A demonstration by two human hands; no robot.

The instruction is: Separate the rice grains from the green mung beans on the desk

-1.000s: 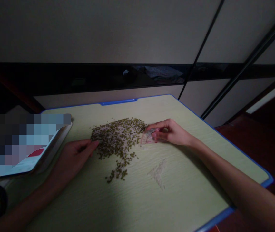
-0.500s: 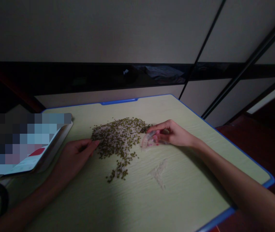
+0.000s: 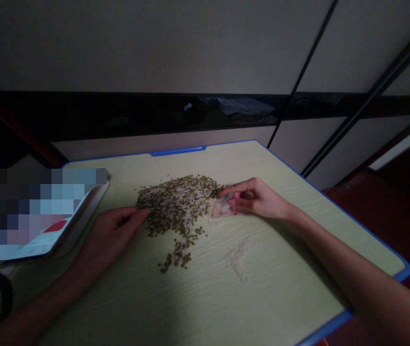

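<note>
Here, a person's right hand point(image 3: 257, 199) grips a clear plastic piece point(image 3: 221, 208) with red marks between thumb and fingers, at the right side of a pile of green beans and white grains point(image 3: 176, 204) spread in the middle of a blue-edged table point(image 3: 284, 278). The left hand point(image 3: 113, 230) rests at the pile's left side, thumb and fingertips close together, though whether they pinch anything cannot be told. A thin scatter of grains point(image 3: 238, 257) lies toward the near edge; a flat item point(image 3: 51, 242), partly blurred, sits by the left edge
</note>
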